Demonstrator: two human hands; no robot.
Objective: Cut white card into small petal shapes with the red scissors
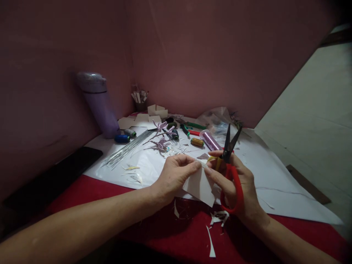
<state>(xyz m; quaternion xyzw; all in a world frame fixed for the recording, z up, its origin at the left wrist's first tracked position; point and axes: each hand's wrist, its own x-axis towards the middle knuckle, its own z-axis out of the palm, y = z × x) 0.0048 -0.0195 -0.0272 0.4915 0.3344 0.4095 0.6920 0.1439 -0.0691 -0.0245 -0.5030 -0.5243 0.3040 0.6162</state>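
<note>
White card (pixel 199 186) pinched by both hands (pixel 173 176), red-handled scissors (pixel 231 168) looped on the right one (pixel 247 179)

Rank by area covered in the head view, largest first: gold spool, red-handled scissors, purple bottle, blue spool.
1. Purple bottle
2. Red-handled scissors
3. Blue spool and gold spool: too alike to rank.

Red table (pixel 101 189) packed toward the back

And what a spread: a broad white sheet (pixel 277 165) covers most of the top, red showing along the near edge! Far left, a purple bottle (pixel 100 110) stands, a blue spool (pixel 121 138) just beside its foot. Silvery wires (pixel 129 148) fan out nearby, then purple flowers (pixel 161 143), a golden spool (pixel 197 142), green-handled pliers (pixel 184 129)! Down on the red, pale scraps (pixel 211 244)!
</note>
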